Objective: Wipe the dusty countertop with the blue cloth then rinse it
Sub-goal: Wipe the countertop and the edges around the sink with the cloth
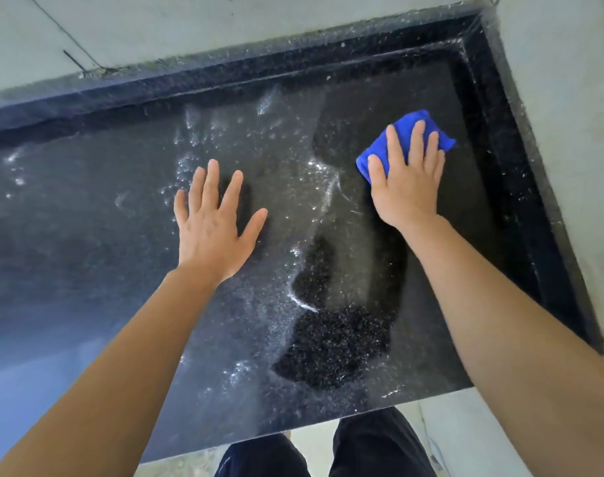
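Note:
A black speckled stone countertop (pixel 87 218) fills the view, grey with dust on its left and middle. Darker wiped patches show on the right side and near the front edge. The blue cloth (pixel 407 132), folded small, lies on the counter near the back right corner. My right hand (pixel 405 180) presses flat on top of the cloth with fingers spread, covering its near half. My left hand (pixel 214 218) rests flat on the dusty middle of the counter, fingers apart, holding nothing.
A raised black stone lip (pixel 520 166) runs along the back and right edges of the counter, against pale walls (pixel 569 80). The front edge ends just above my dark trousers (pixel 372 445) and a light floor (pixel 465 435).

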A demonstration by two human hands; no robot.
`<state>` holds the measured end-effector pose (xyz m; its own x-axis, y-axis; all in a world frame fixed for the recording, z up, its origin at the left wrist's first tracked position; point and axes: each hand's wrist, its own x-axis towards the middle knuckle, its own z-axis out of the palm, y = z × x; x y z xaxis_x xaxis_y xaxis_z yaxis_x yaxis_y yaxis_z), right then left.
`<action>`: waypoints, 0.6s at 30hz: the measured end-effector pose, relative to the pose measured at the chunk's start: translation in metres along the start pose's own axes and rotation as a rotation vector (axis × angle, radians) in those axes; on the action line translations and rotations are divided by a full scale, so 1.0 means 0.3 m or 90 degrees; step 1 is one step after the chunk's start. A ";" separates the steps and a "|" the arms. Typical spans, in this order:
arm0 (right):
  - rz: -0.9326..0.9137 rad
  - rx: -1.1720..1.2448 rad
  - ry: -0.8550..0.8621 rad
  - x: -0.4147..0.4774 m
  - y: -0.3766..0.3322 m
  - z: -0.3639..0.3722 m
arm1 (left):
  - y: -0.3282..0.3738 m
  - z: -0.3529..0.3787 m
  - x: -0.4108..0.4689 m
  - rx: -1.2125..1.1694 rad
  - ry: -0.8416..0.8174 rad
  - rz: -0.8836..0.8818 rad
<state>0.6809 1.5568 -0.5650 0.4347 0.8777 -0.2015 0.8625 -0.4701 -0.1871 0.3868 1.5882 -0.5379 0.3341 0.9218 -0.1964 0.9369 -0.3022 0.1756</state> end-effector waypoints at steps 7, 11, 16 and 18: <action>-0.260 -0.025 -0.030 -0.112 -0.417 0.131 | -0.166 0.009 -0.044 0.025 -0.015 -0.052; -0.409 -0.065 -0.062 -0.094 -0.242 0.089 | -0.177 0.028 -0.026 0.011 -0.036 -0.044; -0.069 -0.053 -0.047 0.117 -0.010 -0.042 | -0.178 0.046 -0.025 0.005 -0.046 -0.055; 0.045 -0.044 -0.052 0.206 -0.058 -0.073 | -0.180 0.046 -0.023 0.011 -0.054 -0.054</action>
<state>0.6984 1.6214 -0.5532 0.4744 0.8310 -0.2905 0.8476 -0.5203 -0.1043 0.3354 1.5948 -0.5593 0.2602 0.9205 -0.2916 0.9636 -0.2285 0.1384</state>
